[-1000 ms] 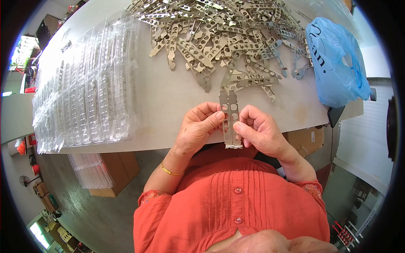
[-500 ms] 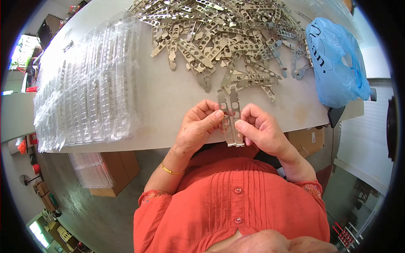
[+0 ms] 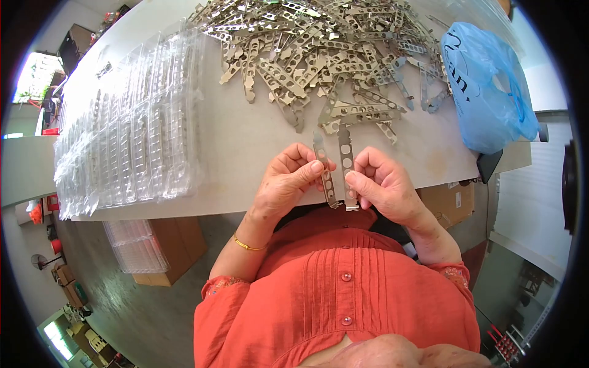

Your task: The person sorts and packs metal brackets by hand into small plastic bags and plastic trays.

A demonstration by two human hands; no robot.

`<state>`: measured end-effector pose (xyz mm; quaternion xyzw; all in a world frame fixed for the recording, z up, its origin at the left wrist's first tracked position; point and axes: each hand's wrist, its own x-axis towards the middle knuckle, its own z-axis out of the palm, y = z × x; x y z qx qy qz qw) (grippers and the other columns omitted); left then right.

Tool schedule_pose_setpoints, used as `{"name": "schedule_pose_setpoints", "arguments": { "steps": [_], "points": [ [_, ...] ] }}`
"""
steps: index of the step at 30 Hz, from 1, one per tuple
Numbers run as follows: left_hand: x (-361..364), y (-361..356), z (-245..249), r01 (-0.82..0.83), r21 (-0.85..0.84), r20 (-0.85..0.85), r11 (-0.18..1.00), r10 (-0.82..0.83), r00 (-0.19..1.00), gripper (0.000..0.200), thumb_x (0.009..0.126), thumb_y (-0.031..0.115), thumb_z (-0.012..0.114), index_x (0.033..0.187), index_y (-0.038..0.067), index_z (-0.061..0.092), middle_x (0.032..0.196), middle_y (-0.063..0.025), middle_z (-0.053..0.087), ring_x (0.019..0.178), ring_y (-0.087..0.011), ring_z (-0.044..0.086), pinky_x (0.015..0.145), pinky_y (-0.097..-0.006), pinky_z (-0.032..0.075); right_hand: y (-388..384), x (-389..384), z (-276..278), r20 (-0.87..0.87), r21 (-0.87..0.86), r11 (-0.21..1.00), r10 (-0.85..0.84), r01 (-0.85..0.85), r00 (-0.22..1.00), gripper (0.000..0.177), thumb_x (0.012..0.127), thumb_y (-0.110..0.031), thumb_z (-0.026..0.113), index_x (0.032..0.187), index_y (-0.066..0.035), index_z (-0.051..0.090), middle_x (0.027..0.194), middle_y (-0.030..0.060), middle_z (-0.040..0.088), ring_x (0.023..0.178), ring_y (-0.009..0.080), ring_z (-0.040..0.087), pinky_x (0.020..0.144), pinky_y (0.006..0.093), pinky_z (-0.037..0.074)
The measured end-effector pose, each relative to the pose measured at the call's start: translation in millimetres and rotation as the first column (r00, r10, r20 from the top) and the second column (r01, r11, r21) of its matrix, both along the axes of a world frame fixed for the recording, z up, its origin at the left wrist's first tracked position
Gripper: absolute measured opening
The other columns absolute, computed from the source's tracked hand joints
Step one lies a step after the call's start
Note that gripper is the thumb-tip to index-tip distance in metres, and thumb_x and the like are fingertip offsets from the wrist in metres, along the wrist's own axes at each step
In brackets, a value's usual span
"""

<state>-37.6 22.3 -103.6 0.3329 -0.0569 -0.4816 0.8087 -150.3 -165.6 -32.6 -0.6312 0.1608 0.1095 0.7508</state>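
Note:
My left hand (image 3: 289, 179) pinches a narrow metal bracket with round holes (image 3: 326, 178) between thumb and fingers. A second bracket of the same kind (image 3: 347, 153) is gripped by my right hand (image 3: 381, 185). Both brackets stand nearly upright side by side, with a gap between them, at the table's front edge. Their lower ends are bent into small tabs. Just beyond them, several loose brackets (image 3: 368, 113) lie at the near side of a large heap of brackets (image 3: 313, 49).
Clear plastic trays (image 3: 132, 122) are stacked on the left of the table (image 3: 245, 138). At the right lies a blue plastic bag (image 3: 485, 92), with a dark object (image 3: 489, 165) at the table edge below it. Under the table are cardboard boxes (image 3: 178, 245).
The two brackets were close together and have moved apart. The left one is now turned more edge-on, and my right hand has shifted slightly right with its bracket.

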Motion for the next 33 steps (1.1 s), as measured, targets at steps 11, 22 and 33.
{"name": "schedule_pose_setpoints", "arguments": {
  "steps": [11,22,33],
  "points": [
    [-3.7,-0.5,8.4,-0.029,0.163,0.094,0.986,0.014,0.995,0.015,0.092,0.003,0.07,0.097,0.004,0.056,0.086,-0.0066,0.065,0.068,-0.0129,0.063,0.061,-0.026,0.055,10.9,-0.1,-3.8,0.024,0.035,0.998,0.046,-0.047,0.999,0.011,0.101,-0.013,0.06,0.096,-0.007,0.051,0.078,-0.0016,0.059,0.062,0.0028,0.054,0.054,0.0194,0.044],
    [-6.8,0.6,6.9,-0.045,0.138,0.131,0.989,0.026,0.991,0.021,0.09,0.007,0.075,0.099,0.004,0.056,0.086,-0.0039,0.064,0.069,-0.0116,0.062,0.061,-0.0254,0.054,11.7,1.7,-10.3,-0.014,-0.009,0.998,0.069,-0.069,0.998,0.013,0.1,-0.014,0.06,0.095,-0.006,0.052,0.077,-0.0009,0.06,0.062,0.0038,0.054,0.054,0.0208,0.045],
    [-7.2,-0.2,9.5,-0.039,0.162,0.161,0.986,0.013,0.987,0.02,0.091,0.006,0.074,0.099,0.003,0.056,0.087,-0.0048,0.064,0.07,-0.0111,0.061,0.064,-0.0251,0.053,12.5,2.9,-12.1,-0.05,-0.106,0.987,0.118,-0.123,0.992,0.016,0.1,-0.018,0.06,0.094,-0.005,0.053,0.075,0.0,0.062,0.059,0.0045,0.054,0.051,0.0219,0.044]
  ]
}}
